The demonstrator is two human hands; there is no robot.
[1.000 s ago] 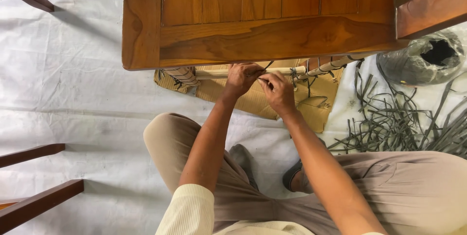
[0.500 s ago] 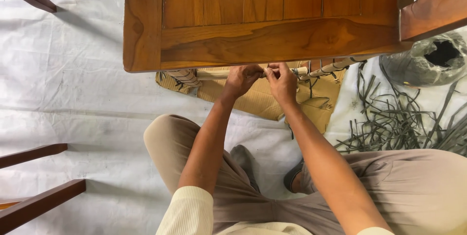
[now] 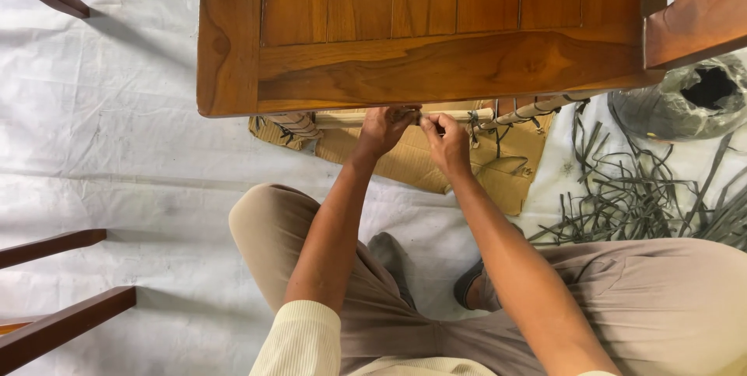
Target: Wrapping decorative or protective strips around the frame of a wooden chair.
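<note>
seen from above, a seated person in beige trousers works at the near edge of a large brown teak wood furniture piece point(image 3: 436, 65) that lies on a white floor sheet point(image 3: 117, 158). just under that edge runs a pale horizontal rail point(image 3: 350, 120), partly wrapped at its left and right ends with striped woven cord; it appears to be set there so both hands can reach it from the sitting position. the left hand point(image 3: 383, 128) curls its fingers around the rail from below, apparently steadying it. the right hand point(image 3: 449, 142), just beside it to the right, has thumb and forefinger pressed together in a pinch on a thin dark strand point(image 3: 433, 122) at the rail; the strand is too fine to tell how it runs. the two hands nearly touch, both directly against the rail. a flattened tan cardboard sheet point(image 3: 420, 162) lies beneath the work area, likely as padding. farther right, a loose heap of grey-green flat strips point(image 3: 646, 197) spreads on the sheet, with a crumpled grey plastic bag point(image 3: 685, 103) beyond it. dark wooden chair legs point(image 3: 54, 282) sit at near left.
</note>
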